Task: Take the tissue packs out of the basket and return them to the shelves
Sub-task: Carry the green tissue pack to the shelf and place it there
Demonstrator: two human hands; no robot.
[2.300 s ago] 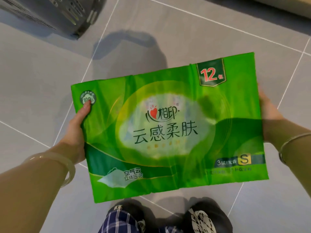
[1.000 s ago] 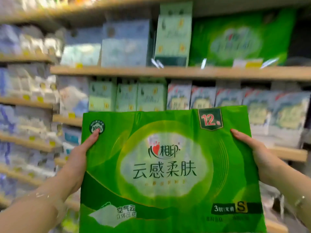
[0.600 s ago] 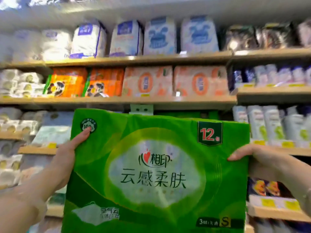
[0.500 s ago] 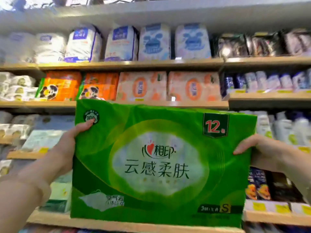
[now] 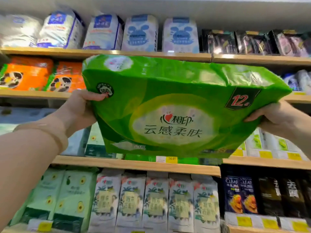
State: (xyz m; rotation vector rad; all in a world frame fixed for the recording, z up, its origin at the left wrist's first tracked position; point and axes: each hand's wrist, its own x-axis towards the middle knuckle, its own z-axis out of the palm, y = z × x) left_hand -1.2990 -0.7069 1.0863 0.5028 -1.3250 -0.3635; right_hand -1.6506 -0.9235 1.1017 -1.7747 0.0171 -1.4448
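A large green tissue pack (image 5: 176,108) with a "12" label fills the middle of the view, raised in front of the shelves and tipped with its top edge leaning away from me. My left hand (image 5: 80,108) grips its left edge near the round "100%" mark. My right hand (image 5: 276,118) holds its right edge below the "12" label. The pack's lower edge hangs just above a wooden shelf (image 5: 134,163), where a strip of green packaging (image 5: 188,160) shows behind it. The basket is out of view.
Wooden shelves run across the whole view. White and blue packs (image 5: 139,33) stand on the top shelf, orange panda packs (image 5: 25,74) at left, pale tissue packs (image 5: 156,202) below, dark shampoo packs (image 5: 262,195) at lower right. Yellow price tags line the shelf edges.
Both hands lifted the pack from over the floor up to the shelves. In the last half second it has tilted, top edge away from me, and moved closer to the middle shelf.
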